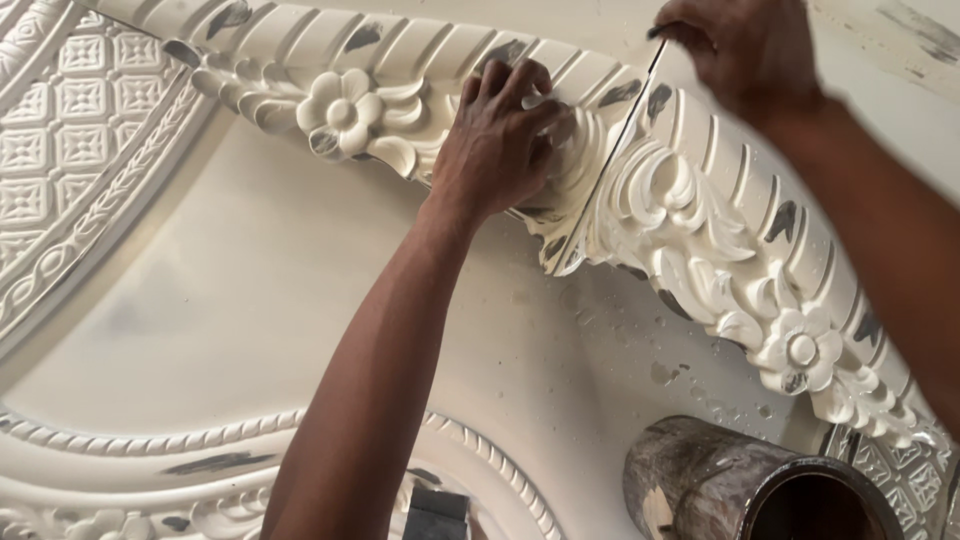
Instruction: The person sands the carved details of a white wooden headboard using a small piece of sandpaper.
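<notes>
Pressing flat against the carved plaster moulding point(700, 215) with the left hand point(497, 140), fingers spread and curled over the raised leaf carving, gripping nothing, only bearing on the surface. Pinching a thin dark blade point(655, 32) in the right hand point(745, 50), fingers closed around it, tip sitting at the top of the narrow seam point(610, 160) running down just to the right of the left hand. Lying between the two hands, that seam, splitting the moulding into a left length and a right length. Showing a carved flower point(340, 110) well to the left of the left hand, and a second flower point(800, 348) far below the right hand, along the lower right stretch of the moulding. Standing below both hands, near the lower right edge, a grimy round tin point(720, 480), mouth open and dark inside. Spreading beneath the left forearm, a smooth pale plaster surface point(250, 300), speckled with small crumbs below the seam. Curving away to the left of the left hand, a patterned panel point(70, 130) of small squares, and below the forearm a roped border point(150, 440).
</notes>
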